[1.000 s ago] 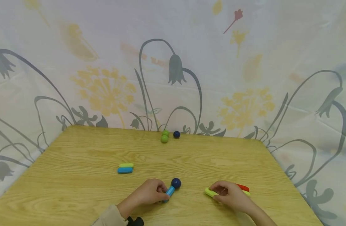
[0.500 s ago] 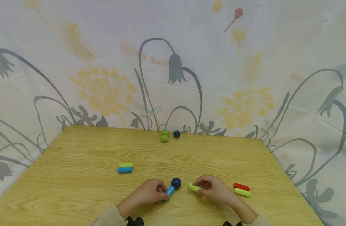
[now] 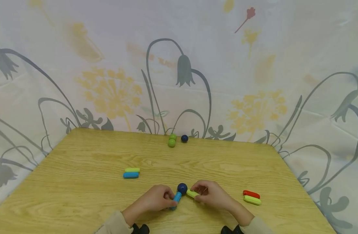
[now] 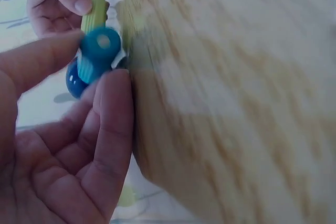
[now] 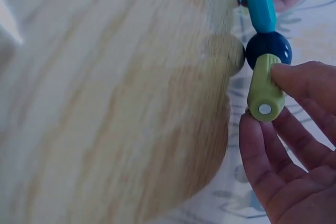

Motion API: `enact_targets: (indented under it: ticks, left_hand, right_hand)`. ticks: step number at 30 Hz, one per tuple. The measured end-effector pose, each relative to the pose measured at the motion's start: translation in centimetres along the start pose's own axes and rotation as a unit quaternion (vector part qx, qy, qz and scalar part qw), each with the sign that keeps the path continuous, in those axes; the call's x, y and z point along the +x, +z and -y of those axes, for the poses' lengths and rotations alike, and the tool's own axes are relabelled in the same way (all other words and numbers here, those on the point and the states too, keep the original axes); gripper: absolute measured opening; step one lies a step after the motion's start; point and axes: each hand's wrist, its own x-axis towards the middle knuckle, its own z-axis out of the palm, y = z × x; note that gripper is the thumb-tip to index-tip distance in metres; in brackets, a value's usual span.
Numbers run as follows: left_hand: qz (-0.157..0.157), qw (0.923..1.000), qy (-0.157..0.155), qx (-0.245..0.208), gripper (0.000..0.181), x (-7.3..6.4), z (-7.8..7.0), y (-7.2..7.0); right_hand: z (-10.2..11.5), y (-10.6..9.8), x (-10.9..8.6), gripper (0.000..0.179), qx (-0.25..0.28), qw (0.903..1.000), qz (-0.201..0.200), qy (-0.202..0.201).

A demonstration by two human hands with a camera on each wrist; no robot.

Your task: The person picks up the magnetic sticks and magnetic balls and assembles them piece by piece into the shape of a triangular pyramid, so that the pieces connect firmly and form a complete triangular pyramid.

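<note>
My left hand (image 3: 158,198) pinches a blue magnetic rod (image 3: 176,200) between thumb and fingers. The rod's far end meets a dark blue ball (image 3: 182,188) on the table. From the other side my right hand (image 3: 210,194) pinches a yellow-green magnetic rod (image 3: 192,193), its tip right at the same ball. A round silvery magnet (image 5: 264,109) shows in the near end of that rod in the right wrist view. In the left wrist view the blue rod (image 4: 100,45) is seen end-on, partly covering the ball (image 4: 76,80).
On the left lie another yellow-green rod (image 3: 132,170) and a blue rod (image 3: 131,175), side by side. At the right are a red rod (image 3: 251,194) and a yellow-green one (image 3: 252,200). Two green balls (image 3: 172,142) and a dark blue ball (image 3: 184,138) sit by the table's back edge.
My right hand has carried the yellow-green rod leftward, away from the red and yellow-green pair, up to the dark blue ball. The left hand has stayed in place with the blue rod.
</note>
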Motion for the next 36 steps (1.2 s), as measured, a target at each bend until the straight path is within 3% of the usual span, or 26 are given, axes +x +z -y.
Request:
enact_targets:
  ticks: [7,11,16,21,36]
  left_hand:
    - [0.013,0.9997,0.017,-0.009,0.011,0.0,0.4,-0.3]
    - [0.010,0.9990,0.034,-0.027,0.030,-0.1,0.4,-0.5]
    - [0.027,0.9978,0.060,-0.009,0.043,0.1,0.3,-0.6]
    - [0.042,0.9961,0.075,0.022,0.035,0.2,0.3,-0.5]
    - [0.042,0.9971,0.061,0.020,0.034,0.5,0.5,-0.2]
  right_hand:
    - [0.1,-0.2,0.6,0.020,0.020,0.9995,0.017,-0.017]
    - [0.5,-0.2,1.1,0.025,0.044,0.9983,0.022,-0.030]
    - [0.8,-0.1,1.7,0.025,0.070,0.9970,0.021,-0.025]
    - [0.7,0.0,2.1,0.021,0.048,0.9984,0.009,-0.028]
    - [-1.7,-2.2,3.8,0.018,-0.013,0.9982,-0.053,-0.022]
